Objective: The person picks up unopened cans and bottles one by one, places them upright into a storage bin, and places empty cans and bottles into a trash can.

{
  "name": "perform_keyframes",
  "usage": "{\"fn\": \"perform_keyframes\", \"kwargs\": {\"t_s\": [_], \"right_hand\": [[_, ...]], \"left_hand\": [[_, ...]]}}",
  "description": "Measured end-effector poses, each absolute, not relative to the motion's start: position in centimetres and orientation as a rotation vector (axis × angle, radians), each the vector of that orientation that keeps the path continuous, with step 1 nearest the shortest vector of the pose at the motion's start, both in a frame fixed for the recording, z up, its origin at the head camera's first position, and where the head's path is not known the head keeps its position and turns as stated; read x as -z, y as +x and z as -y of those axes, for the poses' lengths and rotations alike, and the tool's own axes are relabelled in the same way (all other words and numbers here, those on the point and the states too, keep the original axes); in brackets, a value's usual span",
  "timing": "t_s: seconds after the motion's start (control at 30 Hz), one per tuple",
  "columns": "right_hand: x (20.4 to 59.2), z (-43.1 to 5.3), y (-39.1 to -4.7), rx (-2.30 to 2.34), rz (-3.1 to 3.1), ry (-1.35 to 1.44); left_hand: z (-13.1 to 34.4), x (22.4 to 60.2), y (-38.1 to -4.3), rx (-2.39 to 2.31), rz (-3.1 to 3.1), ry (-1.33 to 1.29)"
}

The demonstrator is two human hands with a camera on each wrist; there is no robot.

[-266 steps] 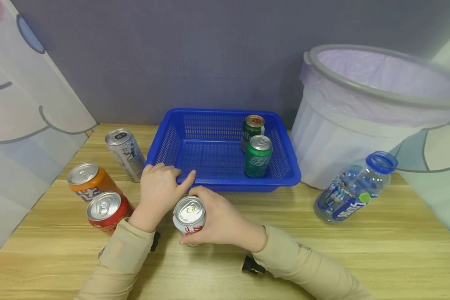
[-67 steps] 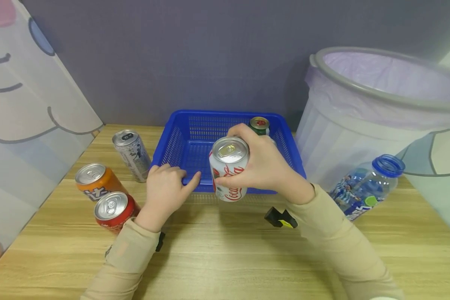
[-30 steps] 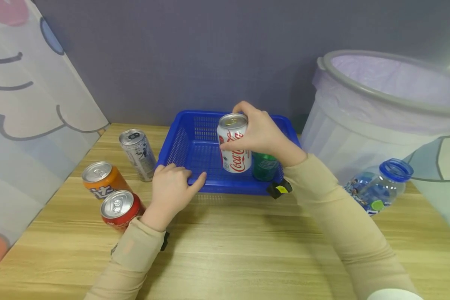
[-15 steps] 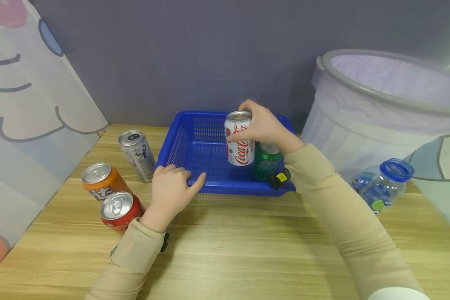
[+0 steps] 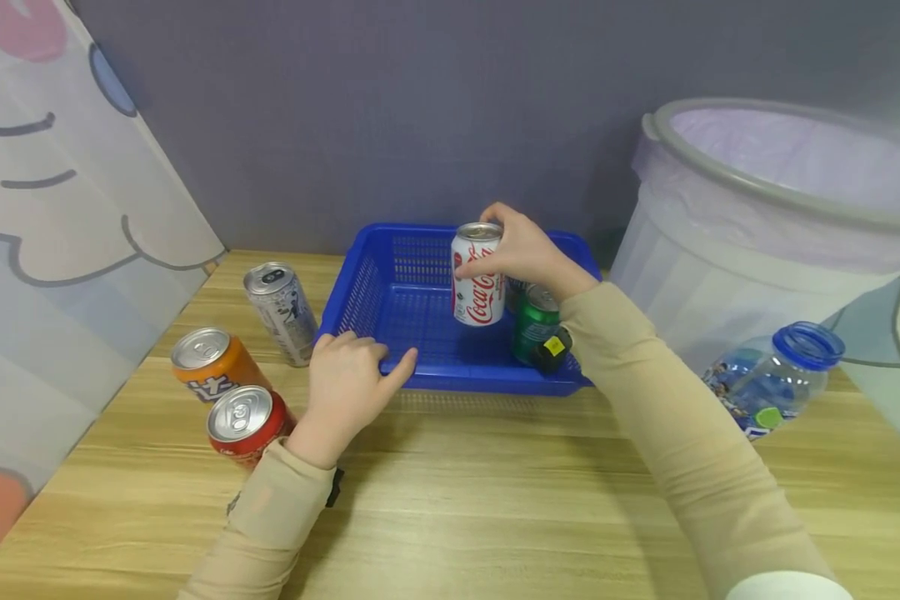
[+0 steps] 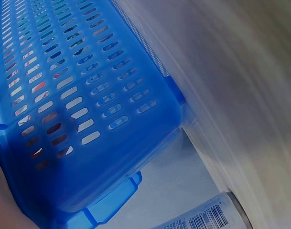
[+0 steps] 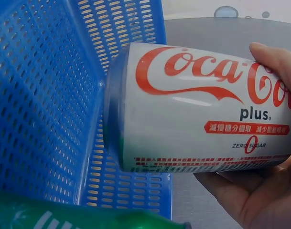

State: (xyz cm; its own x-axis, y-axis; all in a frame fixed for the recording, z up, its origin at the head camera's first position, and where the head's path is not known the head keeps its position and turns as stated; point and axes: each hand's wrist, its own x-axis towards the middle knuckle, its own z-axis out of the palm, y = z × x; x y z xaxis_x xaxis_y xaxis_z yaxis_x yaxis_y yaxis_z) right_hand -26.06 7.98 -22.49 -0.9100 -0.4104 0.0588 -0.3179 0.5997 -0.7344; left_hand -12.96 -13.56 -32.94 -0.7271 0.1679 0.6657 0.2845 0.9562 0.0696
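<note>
In the head view my right hand (image 5: 528, 257) holds a white Coca-Cola can (image 5: 476, 292) upright over the blue plastic basket (image 5: 412, 329). Thumb and fingers clasp its upper part. The right wrist view shows the can (image 7: 198, 107) close up, its bottom end pointing into the basket; I cannot tell whether it touches the floor. Right beside it stands a green can (image 5: 529, 335), partly covered by the wrist camera. My left hand (image 5: 345, 396) grips the basket's front left corner, fingers bent over the rim and thumb stretched along it.
Left of the basket stand a silver can (image 5: 281, 315), an orange can (image 5: 221, 367) and a red can (image 5: 251, 425). A white bin (image 5: 708, 242) with a purple liner rises at the right. Before it is a clear bottle (image 5: 783, 375) with a blue neck. A grey wall closes the back.
My right hand lifted the Coca-Cola can from the table before the basket and carried it right and forward over it, then lowered it slightly. My left hand has stayed at the corner.
</note>
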Motion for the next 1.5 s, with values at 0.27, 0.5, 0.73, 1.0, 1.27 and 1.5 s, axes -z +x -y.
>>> {"fn": "perform_keyframes", "kwargs": {"t_s": [0.27, 0.5, 0.73, 1.0, 1.27, 1.5], "right_hand": [[23.1, -7.8, -27.1, 1.229, -2.693, -0.572], [24.1, -8.0, -28.0, 1.249, -2.764, -0.475], [25.2, -7.8, -28.1, 1.248, -2.761, -0.493], [26.3, -7.4, -27.8, 1.124, -2.805, -0.559], [26.4, -7.1, -27.9, 0.950, -2.881, -0.642], [26.3, -6.9, -27.8, 0.869, -2.915, -0.733]], "left_hand": [[13.6, 32.9, -12.8, 0.217, 2.395, -0.317], [13.4, 32.6, -12.5, 0.208, 2.420, -0.312], [13.0, 32.4, -12.4, 0.206, 2.427, -0.317], [13.2, 32.8, -12.3, 0.206, 2.398, -0.334], [13.4, 32.7, -12.4, 0.212, 2.376, -0.326], [13.4, 32.5, -12.4, 0.214, 2.391, -0.323]]}}
